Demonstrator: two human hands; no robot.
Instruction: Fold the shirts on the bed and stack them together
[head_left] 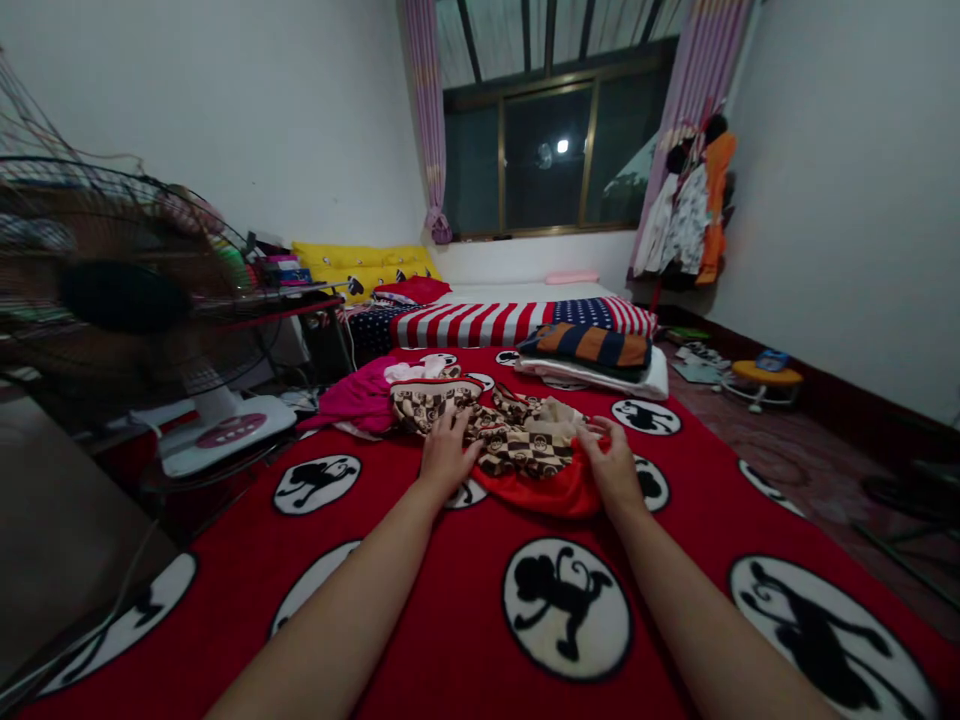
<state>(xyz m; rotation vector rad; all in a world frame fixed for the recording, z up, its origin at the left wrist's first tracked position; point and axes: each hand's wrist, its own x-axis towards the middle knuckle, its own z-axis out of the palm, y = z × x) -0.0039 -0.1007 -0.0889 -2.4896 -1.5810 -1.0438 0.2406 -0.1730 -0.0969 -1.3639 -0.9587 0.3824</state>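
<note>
A brown and cream checkered garment [510, 430] lies crumpled on the red blanket with black monkey circles [420, 600]. A red cloth [544, 490] lies under its near edge. My left hand [446, 452] rests flat on the left part of the checkered garment, fingers stretched out. My right hand [616, 462] sits at the right edge of the red cloth, fingers curled and pinching the fabric there. Both forearms reach forward over the blanket.
A magenta garment [356, 398] lies left of the pile. Folded clothes, striped orange and navy [592, 352], sit behind on the bed. A standing fan [127, 300] is close at left. Floor, a small yellow stool [766, 378] and hanging clothes [694, 210] are at right.
</note>
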